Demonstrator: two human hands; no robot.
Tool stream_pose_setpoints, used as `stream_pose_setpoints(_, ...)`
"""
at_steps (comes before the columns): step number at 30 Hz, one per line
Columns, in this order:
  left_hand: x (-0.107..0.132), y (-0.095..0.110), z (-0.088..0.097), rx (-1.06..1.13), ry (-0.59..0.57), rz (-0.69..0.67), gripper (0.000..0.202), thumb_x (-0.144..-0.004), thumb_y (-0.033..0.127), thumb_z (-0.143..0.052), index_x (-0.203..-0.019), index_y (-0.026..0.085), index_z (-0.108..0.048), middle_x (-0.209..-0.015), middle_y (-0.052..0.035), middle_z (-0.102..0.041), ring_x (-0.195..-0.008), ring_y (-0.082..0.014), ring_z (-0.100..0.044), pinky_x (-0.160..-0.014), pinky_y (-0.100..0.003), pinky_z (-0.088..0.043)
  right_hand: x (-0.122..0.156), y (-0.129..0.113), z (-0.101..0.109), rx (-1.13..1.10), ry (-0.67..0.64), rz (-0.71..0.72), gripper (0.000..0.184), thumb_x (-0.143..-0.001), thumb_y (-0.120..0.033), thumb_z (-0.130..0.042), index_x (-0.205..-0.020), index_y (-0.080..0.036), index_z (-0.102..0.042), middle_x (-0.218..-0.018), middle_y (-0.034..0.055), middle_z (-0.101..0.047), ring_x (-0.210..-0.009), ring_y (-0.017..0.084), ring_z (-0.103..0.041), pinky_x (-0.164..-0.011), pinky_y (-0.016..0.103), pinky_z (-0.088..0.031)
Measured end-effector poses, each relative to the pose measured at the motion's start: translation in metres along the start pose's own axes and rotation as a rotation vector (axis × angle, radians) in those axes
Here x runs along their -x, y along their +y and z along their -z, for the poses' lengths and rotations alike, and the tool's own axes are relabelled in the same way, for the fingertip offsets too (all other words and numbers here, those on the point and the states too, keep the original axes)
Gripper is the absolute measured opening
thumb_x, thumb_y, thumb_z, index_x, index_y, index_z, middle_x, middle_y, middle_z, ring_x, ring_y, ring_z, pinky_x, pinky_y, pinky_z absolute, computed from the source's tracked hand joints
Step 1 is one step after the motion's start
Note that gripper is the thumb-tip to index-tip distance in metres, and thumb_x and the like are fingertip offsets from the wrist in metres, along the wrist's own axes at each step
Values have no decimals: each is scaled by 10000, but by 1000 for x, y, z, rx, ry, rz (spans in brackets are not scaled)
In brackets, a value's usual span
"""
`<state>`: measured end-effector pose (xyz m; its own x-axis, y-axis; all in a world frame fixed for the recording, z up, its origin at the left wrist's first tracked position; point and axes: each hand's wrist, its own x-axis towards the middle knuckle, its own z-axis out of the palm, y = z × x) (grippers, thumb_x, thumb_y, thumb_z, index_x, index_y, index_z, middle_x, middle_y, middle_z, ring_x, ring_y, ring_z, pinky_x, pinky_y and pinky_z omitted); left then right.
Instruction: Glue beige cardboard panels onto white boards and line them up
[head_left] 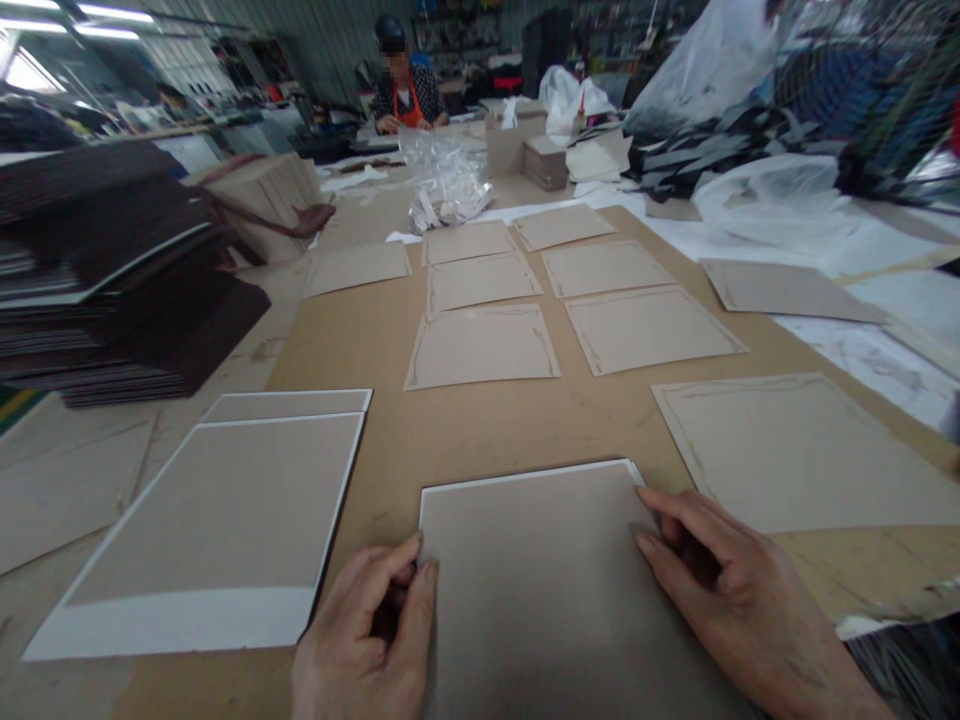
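Observation:
A beige panel with a white border [540, 590] lies in front of me at the near edge, its lower part cut off by the picture. My left hand [367, 630] pinches its left edge between thumb and fingers. On the opposite side, my right hand [727, 580] grips the upper right edge, the thumb on top. Left of my left hand rests a similar layered panel [225, 510] with white margins and a wide white strip at its near end. Beyond my right hand is a large beige sheet [817, 450] with brownish marks along its edges.
Several beige sheets [484, 345] with marked edges are spread across the brown board [360, 340]. A tall stack of dark panels [112, 270] stands at the left. Crumpled clear plastic [446, 175] and dark strips [720, 150] lie farther back. A person in an orange apron [409, 100] is at the far end.

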<state>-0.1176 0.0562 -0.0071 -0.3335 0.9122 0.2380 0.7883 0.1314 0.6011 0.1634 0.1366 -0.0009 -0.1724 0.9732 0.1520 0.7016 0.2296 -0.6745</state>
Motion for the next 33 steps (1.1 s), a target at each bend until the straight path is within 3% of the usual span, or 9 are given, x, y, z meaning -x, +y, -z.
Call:
stream_pose_setpoints(9,1,-1,-2,-35,10,-17,224,-901,429,-599,-1008,250,-682,-832,15,-635,-729,-143,-626,-672,-264,-517,6,6,-6,212,-18,83,289,-963,-324,-456,-1147,-181,-626,-932,58,-643,-772,194,-668,-675,351,-558)
stream_pose_setpoints(14,-2,2,-3,-174,52,-22,314,-903,465,-559,-1066,210,-644,-838,-16,-608,-700,-179,-610,-627,-312,-527,9,2,-6,334,-52,120,302,-1000,-323,-411,-1178,-190,-615,-998,84,-572,-723,189,-662,-620,342,-557)
stream_pose_setpoints(17,-3,10,-3,-318,89,-205,278,-919,285,-506,-1146,204,-644,-948,-74,-635,-816,-218,-624,-708,-362,-555,9,-4,-7,473,-165,266,459,-937,-122,-403,-1339,-281,-558,-982,65,-562,-690,167,-648,-546,278,-536)
stream_pose_setpoints(19,0,19,-3,-408,-14,-409,364,-876,96,-449,-1125,226,-680,-1058,-86,-677,-939,-230,-637,-814,-376,-563,8,-7,-9,600,-222,377,628,-848,-44,-451,-1386,-358,-531,-985,58,-562,-686,168,-645,-515,252,-523)
stream_pose_setpoints(21,6,30,-5,-489,-142,-524,405,-845,44,-456,-1116,226,-694,-1149,-68,-703,-1026,-237,-648,-894,-387,-565,7,-9,-10,688,-250,447,686,-802,-30,-499,-1387,-388,-538,-982,57,-562,-685,176,-646,-503,249,-524)
stream_pose_setpoints(23,15,39,-7,-563,-192,-532,322,-877,172,-543,-1171,189,-672,-1248,-92,-683,-1121,-281,-637,-938,-430,-566,5,-8,-12,721,-269,475,687,-801,-36,-514,-1388,-391,-541,-982,60,-559,-680,181,-646,-496,256,-529)
stream_pose_setpoints(26,30,46,-11,-638,-158,-538,473,-867,402,-618,-1234,104,-622,-1351,-189,-610,-1225,-357,-587,-940,-478,-573,6,-1,-11,718,-293,462,668,-835,-49,-494,-1415,-380,-518,-1011,66,-554,-710,197,-658,-522,288,-544)
stream_pose_setpoints(30,41,37,-13,-623,-114,-592,470,-852,389,-618,-1211,86,-599,-1411,-225,-545,-1301,-367,-527,-978,-474,-555,6,10,2,708,-305,376,596,-907,-57,-428,-1424,-342,-509,-1075,79,-563,-790,207,-672,-593,304,-536)
stream_pose_setpoints(33,44,28,-15,-570,-49,-592,451,-864,349,-582,-1241,103,-559,-1436,-214,-516,-1320,-354,-509,-986,-480,-548,-4,9,19,704,-329,312,467,-934,-53,-360,-1302,-207,-603,-1061,103,-578,-767,202,-659,-653,337,-522)
